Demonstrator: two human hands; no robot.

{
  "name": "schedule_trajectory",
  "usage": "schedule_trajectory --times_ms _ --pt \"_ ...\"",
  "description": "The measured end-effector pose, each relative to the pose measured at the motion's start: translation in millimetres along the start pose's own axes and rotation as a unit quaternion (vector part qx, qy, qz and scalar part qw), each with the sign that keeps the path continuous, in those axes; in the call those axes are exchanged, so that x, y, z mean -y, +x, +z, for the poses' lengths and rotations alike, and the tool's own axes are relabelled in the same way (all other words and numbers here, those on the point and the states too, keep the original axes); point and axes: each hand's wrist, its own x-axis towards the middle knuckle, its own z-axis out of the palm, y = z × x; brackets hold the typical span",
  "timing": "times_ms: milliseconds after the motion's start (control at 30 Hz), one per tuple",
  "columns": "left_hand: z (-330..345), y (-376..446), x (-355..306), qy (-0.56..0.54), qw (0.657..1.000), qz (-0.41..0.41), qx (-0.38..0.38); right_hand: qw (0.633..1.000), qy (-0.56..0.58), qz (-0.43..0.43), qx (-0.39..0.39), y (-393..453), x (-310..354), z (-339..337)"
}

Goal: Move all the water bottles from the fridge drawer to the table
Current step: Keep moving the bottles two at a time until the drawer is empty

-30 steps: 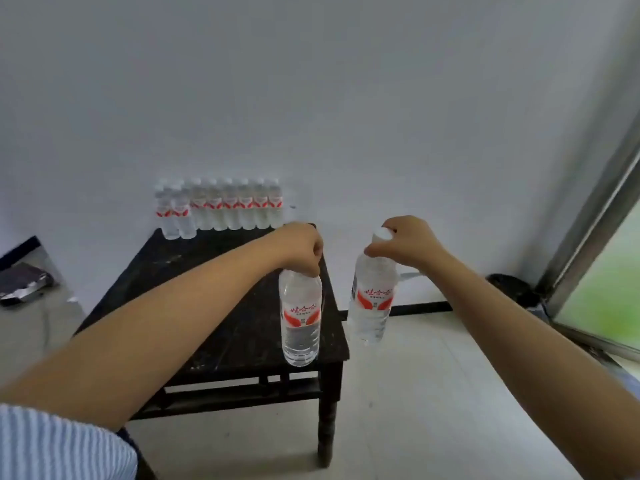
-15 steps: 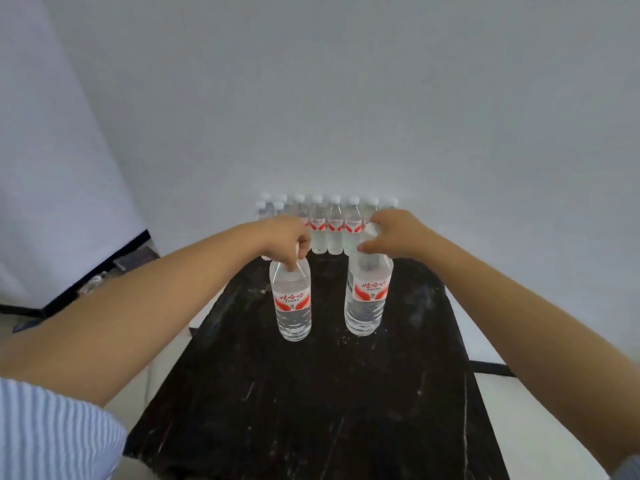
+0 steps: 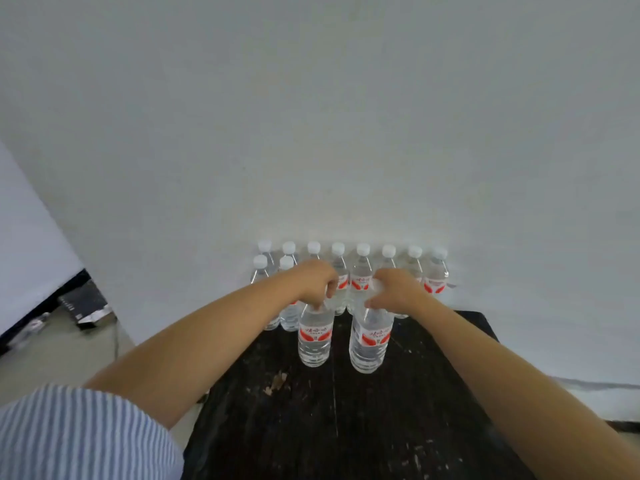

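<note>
- Head view: dark scuffed wooden table pushed against a plain white wall; all places below given relative to the table.
- Left hand, fingers curled, grips the neck of a clear plastic water bottle with red-and-white label, upright, over the table's middle toward the far side; cannot tell if its base touches the top.
- Right hand, fingers curled, grips the cap end of a second clear red-labelled water bottle, upright, just right of the first, the two bottles apart.
- Row of white-capped clear water bottles stands along the table's far edge at the wall; two more bottles stand in front of the row at its far-left end.
- Blue-and-white striped sleeve at the near left, beside the table.
- Dark flat object on the pale floor left of the table; too blurred to identify.
</note>
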Motion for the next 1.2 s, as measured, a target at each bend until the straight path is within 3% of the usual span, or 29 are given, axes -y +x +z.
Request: schedule_trajectory --times_ms 333,567,833,1033,1200 --pt "13.3 144.2 74.8 -0.023 0.999 0.031 -0.013 0.999 0.018 0.03 0.019 149.4 -0.7 48.9" --pt "37.5 186.3 105.0 -0.01 0.999 0.027 0.029 0.999 0.006 0.008 0.032 203.8 1.0 67.5" --pt "43.5 197.3 100.7 -0.016 0.999 -0.021 0.038 0.999 0.015 -0.009 0.028 206.8 -4.9 77.2" --pt "40.3 169.7 78.4 0.021 0.995 -0.095 -0.021 0.999 -0.002 0.001 0.035 185.5 -4.5 72.6" --pt "20.7 128.8 38.0 0.078 0.989 -0.104 -0.071 0.995 -0.092 0.023 -0.017 136.5 -16.9 25.8"
